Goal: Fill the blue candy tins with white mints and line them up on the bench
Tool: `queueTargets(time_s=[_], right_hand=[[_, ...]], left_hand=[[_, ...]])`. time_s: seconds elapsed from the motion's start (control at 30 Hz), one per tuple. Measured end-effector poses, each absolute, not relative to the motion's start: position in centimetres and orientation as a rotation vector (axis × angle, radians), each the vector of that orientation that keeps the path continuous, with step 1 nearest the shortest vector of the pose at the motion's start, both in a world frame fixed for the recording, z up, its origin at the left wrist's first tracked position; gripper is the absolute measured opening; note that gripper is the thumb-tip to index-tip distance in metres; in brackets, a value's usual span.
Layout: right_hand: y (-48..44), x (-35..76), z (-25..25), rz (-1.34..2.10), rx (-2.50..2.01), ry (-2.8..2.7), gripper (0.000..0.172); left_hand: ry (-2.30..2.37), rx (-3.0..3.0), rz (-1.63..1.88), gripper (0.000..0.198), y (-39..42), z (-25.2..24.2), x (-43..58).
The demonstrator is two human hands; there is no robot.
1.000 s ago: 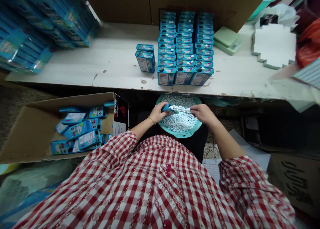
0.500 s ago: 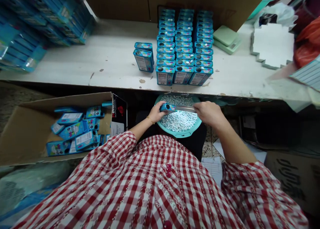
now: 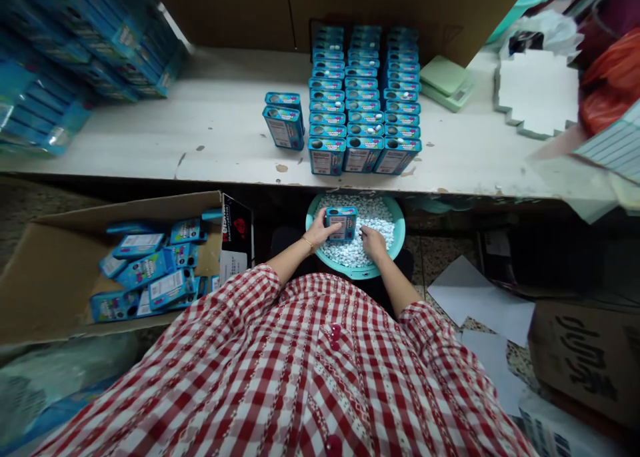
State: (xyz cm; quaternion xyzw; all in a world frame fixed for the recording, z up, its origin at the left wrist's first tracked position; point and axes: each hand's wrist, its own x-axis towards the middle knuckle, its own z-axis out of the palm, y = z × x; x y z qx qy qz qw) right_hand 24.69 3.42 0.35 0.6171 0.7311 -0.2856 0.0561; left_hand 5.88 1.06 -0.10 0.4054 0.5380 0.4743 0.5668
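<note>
A small blue box (image 3: 343,227) stands upright in my left hand (image 3: 319,230), its printed side facing me, above a turquoise basin (image 3: 399,244). White pellets (image 3: 353,254) fill the basin. My right hand (image 3: 373,242) is at the pellets, just right of the box, with its fingers pressed together; whatever they hold, if anything, is too small to make out. On the white table beyond, three rows of blue boxes (image 3: 363,152) stand close together, some with white pellets on their tops. Two more blue boxes (image 3: 285,129) stand to their left.
At the left, a cardboard box (image 3: 55,250) holds several blue boxes. Wrapped stacks of blue packs (image 3: 125,50) are at the back left. A green scale (image 3: 447,82) and white cut-out card (image 3: 540,90) lie to the right. Papers (image 3: 483,297) lie on the floor.
The blue box has been turned upright in my left hand. My right hand has moved left and down to the pellets, and the clear strip it held is no longer seen.
</note>
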Motion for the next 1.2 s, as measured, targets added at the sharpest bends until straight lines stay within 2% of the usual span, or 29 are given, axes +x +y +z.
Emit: queueTargets(time_s=[0.23, 0.47, 0.53, 0.73, 0.93, 1.07, 1.2], right_hand=[[4.1, 28.4, 2.0, -1.078, 1.857, 2.293, 0.036], [5.5, 29.7, 7.6, -1.276, 1.757, 2.473, 0.033], [5.9, 29.0, 9.9, -1.164, 1.660, 2.500, 0.031], [6.0, 24.7, 15.3, -0.528, 1.552, 2.353, 0.032], [5.5, 22.7, 18.0, -0.336, 1.433, 2.333, 0.035], [5.2, 26.3, 17.3, -0.337, 1.505, 2.294, 0.037], [4.0, 30.4, 12.4, -0.390, 1.601, 2.117, 0.038]], left_hand=[[1.421, 1.199, 1.133, 0.057, 0.3, 2.0, 1.3], [1.569, 1.436, 0.997, 0.045, 0.7, 2.2, 2.2], [1.564, 1.515, 0.958, 0.043, 1.0, 2.5, 3.1], [1.598, 1.683, 0.852, 0.043, 1.0, 2.8, 4.4], [1.596, 1.660, 0.887, 0.043, 0.9, 2.4, 4.1], [1.531, 1.521, 1.005, 0.043, 0.8, 2.1, 3.1], [1.449, 1.259, 1.097, 0.050, 0.6, 1.1, 2.4]])
